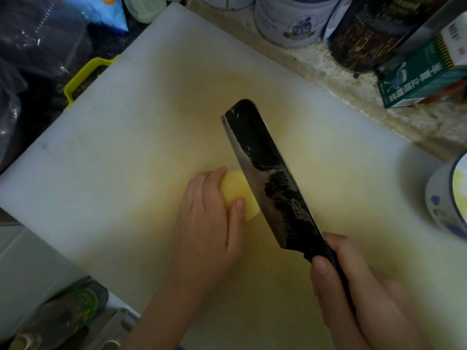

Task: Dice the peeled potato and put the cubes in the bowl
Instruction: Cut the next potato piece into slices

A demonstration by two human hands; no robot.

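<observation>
Gripping the peeled potato [236, 192] on the cutting board [113, 137], the left hand [209, 215] steadies it — the right hand [353, 291] clasps the cleaver [267, 178] handle, blade against the potato.

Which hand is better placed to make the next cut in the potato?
Right. The right hand grips the cleaver, its blade at the potato; the left hand holds the potato.

Chinese characters on green box [424, 79]
</observation>
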